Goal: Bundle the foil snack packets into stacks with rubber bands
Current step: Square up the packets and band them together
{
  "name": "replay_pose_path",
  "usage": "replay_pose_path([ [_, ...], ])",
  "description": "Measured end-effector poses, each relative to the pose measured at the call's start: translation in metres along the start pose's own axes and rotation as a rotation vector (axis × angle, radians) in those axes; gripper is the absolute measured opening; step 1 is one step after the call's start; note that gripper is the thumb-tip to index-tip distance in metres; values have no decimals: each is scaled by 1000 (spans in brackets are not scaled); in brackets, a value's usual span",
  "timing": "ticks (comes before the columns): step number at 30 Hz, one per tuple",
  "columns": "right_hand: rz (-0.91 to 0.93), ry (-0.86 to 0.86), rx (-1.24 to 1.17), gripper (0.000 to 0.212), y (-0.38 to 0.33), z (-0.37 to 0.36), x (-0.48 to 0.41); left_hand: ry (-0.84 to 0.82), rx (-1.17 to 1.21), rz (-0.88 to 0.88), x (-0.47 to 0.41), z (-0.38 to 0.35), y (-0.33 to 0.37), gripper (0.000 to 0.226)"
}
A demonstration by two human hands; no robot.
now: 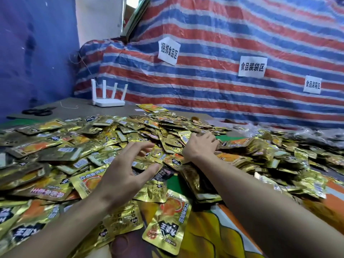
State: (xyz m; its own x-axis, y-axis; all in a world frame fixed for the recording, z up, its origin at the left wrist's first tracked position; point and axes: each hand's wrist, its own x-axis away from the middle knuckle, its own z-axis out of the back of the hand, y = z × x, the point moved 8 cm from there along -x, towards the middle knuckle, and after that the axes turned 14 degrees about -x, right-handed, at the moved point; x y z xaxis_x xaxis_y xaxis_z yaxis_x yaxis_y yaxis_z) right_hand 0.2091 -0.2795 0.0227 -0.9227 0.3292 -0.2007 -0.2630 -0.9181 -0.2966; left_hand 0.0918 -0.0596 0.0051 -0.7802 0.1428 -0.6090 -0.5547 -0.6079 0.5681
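**Two hands over the heap of gold packets**

Hundreds of foil snack packets (78, 151) lie loose in a wide heap that covers most of the table, some face up and some face down, spilling forward onto a printed cloth (219, 226) at the near edge. Both forearms reach in from the bottom of the view.

The left hand (126, 170) hangs palm down just above the packets near the middle of the heap. Its fingers (143, 145) are spread and gently arched, the thumb is held apart from them, and it holds nothing.

The right hand (200, 145) stretches farther in, with its back to the camera and its fingers bent down among the packets. Whether it grips any of them cannot be told. Under the right forearm, a row of packets (197, 183) stands packed together on edge.

At the far side of the table stand a white router (108, 101) and black scissors (38, 111). Behind them hangs a red, white and blue striped tarp (223, 101) with paper signs (252, 67) stuck to it.
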Motion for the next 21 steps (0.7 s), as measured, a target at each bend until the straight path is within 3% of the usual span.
replay_pose_path([
  [3, 42, -15, 85, 54, -7, -5, 8, -4, -23, -3, -1, 1, 2, 49],
  [7, 130, -15, 23, 59, -21, -5, 27, 2, -53, 21, -3, 5, 0, 41],
  [11, 382, 45, -165, 66, -53, 0, 52, 32, -251, 53, -8, 18, -9, 43],
  [15, 582, -100, -344, 72, -83, -10, 74, 7, -451, 235, -12, 39, -34, 55],
  [21, 476, -366, -349, 81, -105, -54, 71, -213, -866, 603, -14, 71, -90, 57],
])
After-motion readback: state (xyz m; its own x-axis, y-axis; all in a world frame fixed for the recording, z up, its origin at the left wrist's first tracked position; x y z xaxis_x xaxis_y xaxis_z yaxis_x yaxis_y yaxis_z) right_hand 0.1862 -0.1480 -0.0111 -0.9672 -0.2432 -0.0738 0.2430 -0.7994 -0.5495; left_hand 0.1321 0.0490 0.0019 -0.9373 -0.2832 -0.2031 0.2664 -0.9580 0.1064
